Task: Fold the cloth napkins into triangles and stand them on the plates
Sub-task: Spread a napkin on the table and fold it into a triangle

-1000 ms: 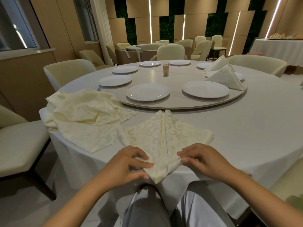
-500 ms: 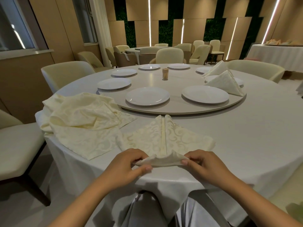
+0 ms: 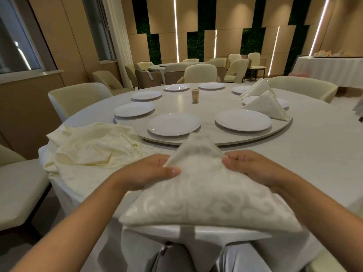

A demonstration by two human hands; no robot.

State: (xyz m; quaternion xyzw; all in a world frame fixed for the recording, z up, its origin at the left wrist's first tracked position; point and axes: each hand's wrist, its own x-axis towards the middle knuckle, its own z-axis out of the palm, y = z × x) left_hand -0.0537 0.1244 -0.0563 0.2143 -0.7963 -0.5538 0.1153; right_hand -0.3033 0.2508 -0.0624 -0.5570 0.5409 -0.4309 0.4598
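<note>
Holding the folded napkin (image 3: 204,193) above the near bench (image 3: 314,154) edge, we pinch its sloping sides, left hand (image 3: 149,173) and right hand (image 3: 253,167) fingers closed. If we loosen, the folds may open before the nearest plate (image 3: 174,124).

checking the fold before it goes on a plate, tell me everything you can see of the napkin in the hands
The napkin is cream cloth with a woven swirl pattern, folded into a triangle. Its apex points away toward the turntable and looks blurred; its wide base hangs over the near table edge. The left hand grips its left slope, thumb on top; the right hand holds the right slope with its fingers. It appears partly lifted, not on any plate.
</note>
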